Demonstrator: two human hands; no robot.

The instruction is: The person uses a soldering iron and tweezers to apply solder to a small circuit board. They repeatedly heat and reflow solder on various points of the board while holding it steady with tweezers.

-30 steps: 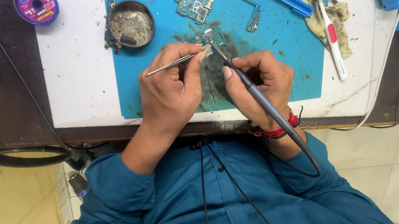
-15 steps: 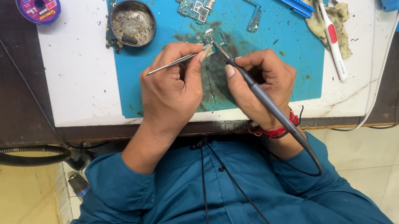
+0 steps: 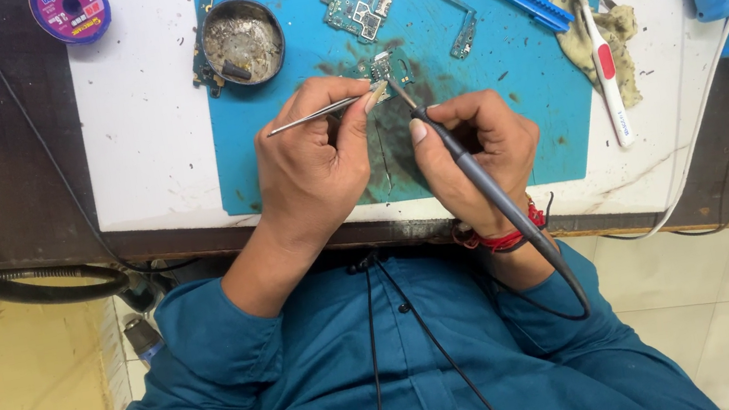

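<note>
Hands (image 3: 396, 156) over small green board (image 3: 379, 68)

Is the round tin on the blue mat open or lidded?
Open: the round tin has no lid on it, and grimy grey contents show inside.

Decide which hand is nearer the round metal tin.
Left. The left hand, holding tweezers, lies just below-right of the round metal tin; the right hand, gripping the soldering iron, is farther right.
</note>
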